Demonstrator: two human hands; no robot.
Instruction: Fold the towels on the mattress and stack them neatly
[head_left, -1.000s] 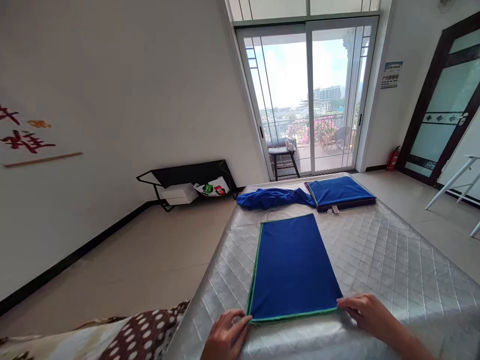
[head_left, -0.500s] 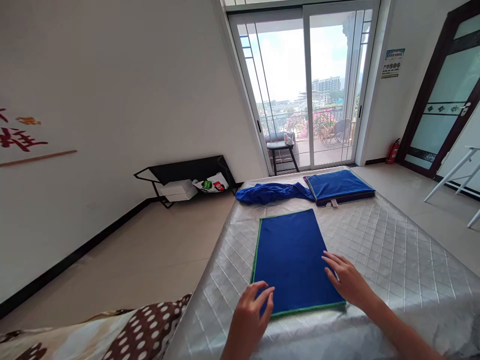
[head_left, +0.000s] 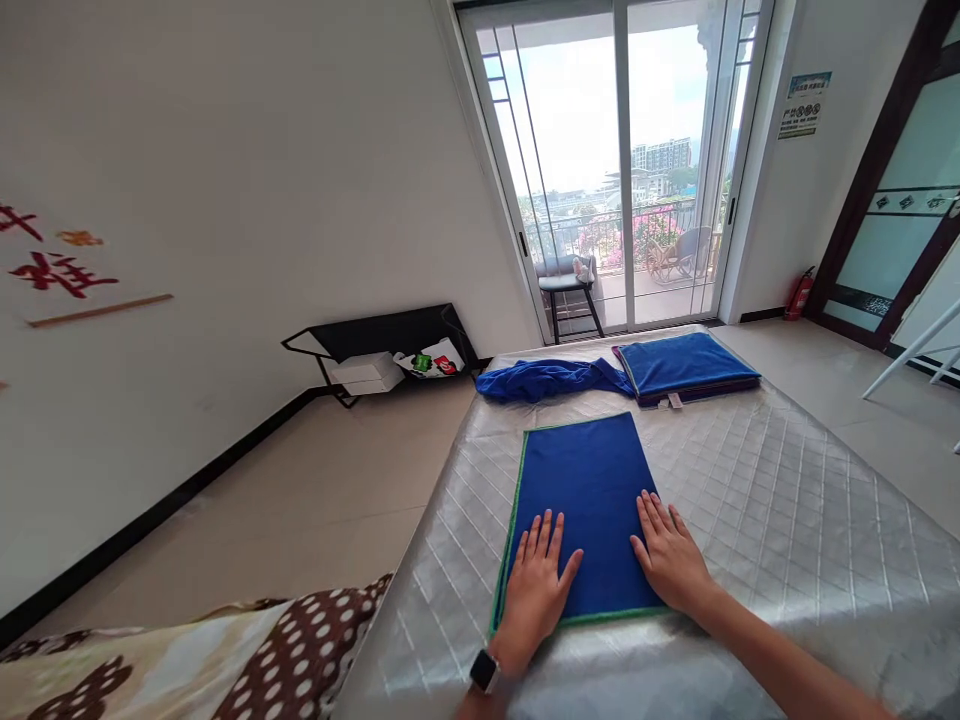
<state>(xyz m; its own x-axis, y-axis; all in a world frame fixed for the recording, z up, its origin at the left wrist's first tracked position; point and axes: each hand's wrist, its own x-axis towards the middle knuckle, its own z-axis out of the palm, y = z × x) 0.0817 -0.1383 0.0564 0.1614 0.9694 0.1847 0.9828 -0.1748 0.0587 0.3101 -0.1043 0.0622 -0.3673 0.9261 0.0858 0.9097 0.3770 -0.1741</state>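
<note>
A folded dark blue cloth [head_left: 592, 480] with green edging lies flat on a silver quilted surface [head_left: 765, 500]. On the cloth's left part rests my left hand [head_left: 538, 580], palm down with fingers spread; a dark watch is on that wrist. My right hand [head_left: 670, 555] lies flat over the cloth's right edge, fingers stretched out. Neither hand grips anything. Farther back are a crumpled blue cloth [head_left: 551, 380] and, to its right, a stack of folded cloths [head_left: 688, 368] with a blue one on top and a white tag at its front.
A brown polka-dot fabric [head_left: 300, 650] is at the lower left. By the wall stands a low black rack [head_left: 382, 335] holding a white box [head_left: 367, 374]. A dark stool [head_left: 566, 285] stands before the glass doors. White metal legs [head_left: 911, 350] are at the right.
My left hand has moved forward onto the cloth, and its curled fingers have flattened and spread. My right hand has settled flatter on the right edge. The view has shifted slightly left.
</note>
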